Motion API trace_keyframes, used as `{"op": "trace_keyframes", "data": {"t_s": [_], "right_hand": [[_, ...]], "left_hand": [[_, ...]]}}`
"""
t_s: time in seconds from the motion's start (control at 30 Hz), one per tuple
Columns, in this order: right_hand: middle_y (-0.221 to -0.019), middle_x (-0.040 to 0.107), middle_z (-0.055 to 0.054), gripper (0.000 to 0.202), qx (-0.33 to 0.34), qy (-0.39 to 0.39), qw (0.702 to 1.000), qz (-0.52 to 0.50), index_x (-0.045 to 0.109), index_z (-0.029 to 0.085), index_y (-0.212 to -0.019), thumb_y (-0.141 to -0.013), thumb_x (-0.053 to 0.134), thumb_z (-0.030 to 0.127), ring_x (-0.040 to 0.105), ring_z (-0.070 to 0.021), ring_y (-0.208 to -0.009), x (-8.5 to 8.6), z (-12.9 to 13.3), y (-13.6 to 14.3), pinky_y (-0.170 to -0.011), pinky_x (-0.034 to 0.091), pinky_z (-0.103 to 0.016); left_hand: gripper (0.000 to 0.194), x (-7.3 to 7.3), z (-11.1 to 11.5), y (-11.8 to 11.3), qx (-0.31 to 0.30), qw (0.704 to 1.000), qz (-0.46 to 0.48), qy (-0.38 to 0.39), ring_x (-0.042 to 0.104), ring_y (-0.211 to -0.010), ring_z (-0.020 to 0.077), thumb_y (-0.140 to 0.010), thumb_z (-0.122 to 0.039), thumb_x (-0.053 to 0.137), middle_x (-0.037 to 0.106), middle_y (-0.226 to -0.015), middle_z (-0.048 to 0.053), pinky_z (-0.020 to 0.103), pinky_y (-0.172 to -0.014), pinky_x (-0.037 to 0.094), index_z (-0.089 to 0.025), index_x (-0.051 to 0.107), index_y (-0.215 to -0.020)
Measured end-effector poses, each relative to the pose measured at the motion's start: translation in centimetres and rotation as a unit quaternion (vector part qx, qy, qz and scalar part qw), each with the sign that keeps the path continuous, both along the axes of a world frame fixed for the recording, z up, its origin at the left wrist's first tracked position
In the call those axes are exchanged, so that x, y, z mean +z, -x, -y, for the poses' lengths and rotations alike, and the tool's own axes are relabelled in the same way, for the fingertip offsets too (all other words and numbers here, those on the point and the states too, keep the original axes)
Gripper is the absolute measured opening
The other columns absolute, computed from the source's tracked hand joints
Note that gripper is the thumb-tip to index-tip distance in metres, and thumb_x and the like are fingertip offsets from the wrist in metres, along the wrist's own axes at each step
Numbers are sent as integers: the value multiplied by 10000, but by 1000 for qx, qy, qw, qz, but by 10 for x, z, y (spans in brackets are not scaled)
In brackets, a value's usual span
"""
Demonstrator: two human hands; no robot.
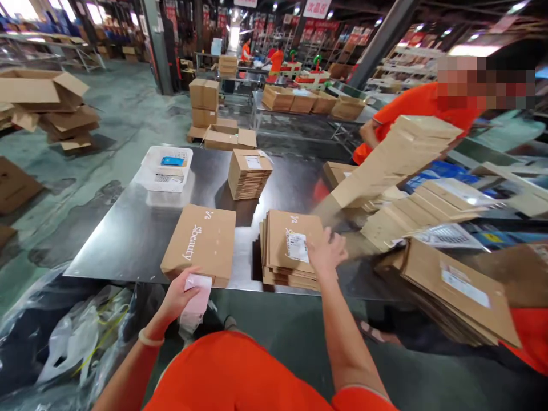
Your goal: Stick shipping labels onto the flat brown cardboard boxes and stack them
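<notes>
My left hand is closed on a strip of paper labels, white and pinkish, which hangs past the table's front edge. Just beyond it a cardboard box printed "beauty" lies on the metal table. My right hand is at the right edge of a stack of flattened cartons, its fingers apart and slightly blurred. A white printed label shows on the top carton, close to those fingers. Whether the right hand touches the carton is hard to tell.
Behind stand a bundle of small flat cartons and a white plastic basket with a blue item inside. At the right, a person in an orange shirt is beside long cardboard stacks. Plastic bags lie below left.
</notes>
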State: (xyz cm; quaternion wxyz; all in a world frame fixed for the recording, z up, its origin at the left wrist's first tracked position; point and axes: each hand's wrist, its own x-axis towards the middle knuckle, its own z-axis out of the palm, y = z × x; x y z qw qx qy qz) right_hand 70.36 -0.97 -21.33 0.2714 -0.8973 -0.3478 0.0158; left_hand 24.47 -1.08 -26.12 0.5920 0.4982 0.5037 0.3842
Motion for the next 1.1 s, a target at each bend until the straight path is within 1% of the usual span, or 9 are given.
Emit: {"op": "trace_keyframes", "data": {"t_s": [0.07,0.17,0.27,0.33,0.43,0.53,0.67,0.83,1.1], "right_hand": [[-1324,709,-221,452,233,-55,965,-106,759,183,-1199,-849,732,467,633,-361,-1224,-10,-2,73,-1006,528,-506],[-1156,771,-95,488,568,18,746,-347,786,230,-1106,-716,862,513,687,-267,-982,-43,12,191,-844,564,-385],[-783,710,-9,294,589,46,676,-441,740,206,-815,-805,774,498,601,-176,-715,-70,32,262,-670,493,-295],[-621,585,37,311,550,36,688,-472,640,210,-692,-824,736,474,510,-139,-615,-76,35,280,-607,436,-259],[-590,497,93,256,482,-7,711,-512,642,238,-844,-753,765,444,453,-120,-565,-74,25,293,-560,407,-235],[-590,482,111,315,417,-37,740,-526,647,255,-931,-708,772,438,448,-119,-536,-68,11,307,-525,407,-232],[-605,572,62,241,395,0,758,-520,677,234,-797,-699,753,441,504,-133,-535,-69,4,330,-498,430,-255],[-593,638,37,219,373,-20,794,-480,745,229,-826,-682,748,395,564,-162,-535,-74,17,343,-538,473,-288],[-923,808,-84,246,343,-188,888,-242,805,276,-813,-927,629,404,745,-254,-863,-86,54,343,-807,605,-398]], "left_hand": [[569,10,6,-9,36,999,26,-11,734,-1172,329,-603,-347,919,837,-1181,104,391,-1001,590,-202,840,-1148],[516,22,9,-18,111,990,86,15,758,-1017,291,-623,-359,924,845,-1087,114,363,-902,596,-160,853,-1093],[597,21,3,-8,226,960,154,52,712,-756,198,-580,-408,962,824,-920,79,315,-723,564,-120,821,-1083],[693,12,-2,5,319,926,184,79,658,-648,146,-513,-427,993,783,-809,20,280,-656,528,-119,772,-1093],[785,-4,1,23,394,887,206,123,642,-589,141,-612,-568,934,708,-679,-41,272,-634,522,-138,677,-1217],[842,-15,20,29,293,920,213,151,715,-655,187,-769,-654,811,759,-747,-8,307,-678,558,-179,567,-1419],[742,-17,38,40,131,971,166,110,754,-797,200,-562,-333,990,830,-917,43,305,-785,580,-165,719,-1232],[461,-17,23,56,84,988,77,103,734,-755,221,-545,-297,950,829,-845,63,329,-749,574,-139,818,-957],[480,-24,10,36,41,994,6,104,763,-806,263,-556,-208,905,835,-835,74,360,-821,597,-117,842,-1023]]}}
